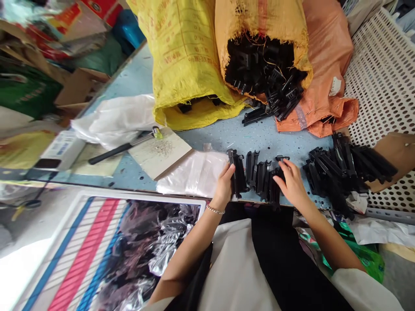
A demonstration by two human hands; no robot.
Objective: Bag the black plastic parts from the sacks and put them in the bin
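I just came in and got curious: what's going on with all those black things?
A person is handling black parts at a blue table. The left hand is at the left end of a short row of them, the right hand at the right end. Another pile lies to the right, and more spill from a yellow-orange sack.

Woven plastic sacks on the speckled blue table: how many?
3: yellow printed sack at left, amber sack with frayed mouth in the middle, orange sack at right. Others could be hidden behind them.
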